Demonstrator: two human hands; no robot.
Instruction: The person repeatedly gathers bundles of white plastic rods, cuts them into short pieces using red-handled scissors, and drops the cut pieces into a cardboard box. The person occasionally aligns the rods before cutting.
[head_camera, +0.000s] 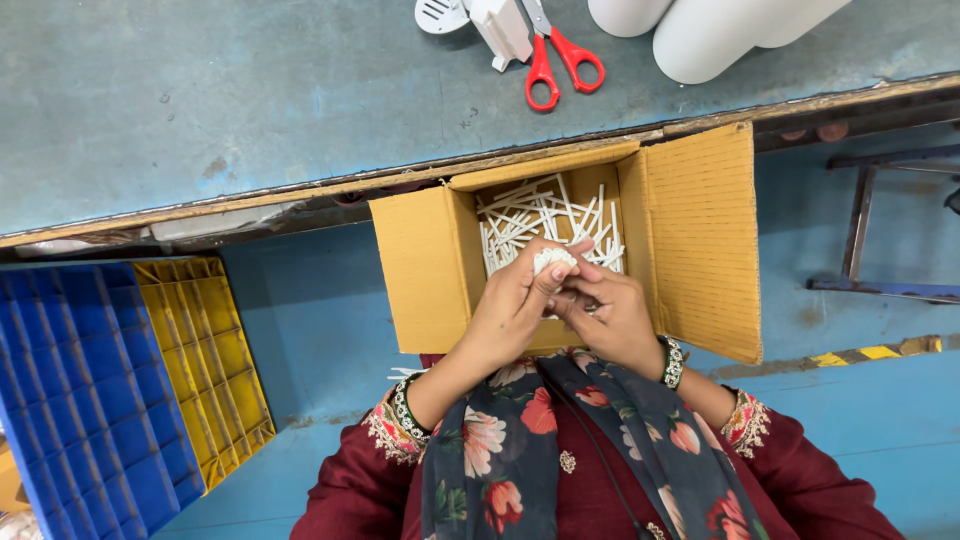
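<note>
- Taking the cardboard box (690, 240) as the landmark: it sits open on the person's lap, flaps spread left and right, its far flap tucked against the edge of the blue-green table (250, 100) beyond it.
- Beyond the box on that table: white rolls (710, 35), red-handled scissors (560, 55). Well left of the box: blue crate (80, 380) and yellow crate (205, 360).
- Inside the box: loose white sticks (530, 215), thin, judged light, stiff and liable to snap if bent.
- Over the box's near half, both hands meet. Left hand (510, 315) is closed around a small bundle of sticks (552, 260), ends up; right hand (610, 315) pinches at the same bundle from its side.
- Judged best gripped mid-length, all round; smooth sticks may slip endwise.
- Room: box walls hem the hands sideways; upward is open.
</note>
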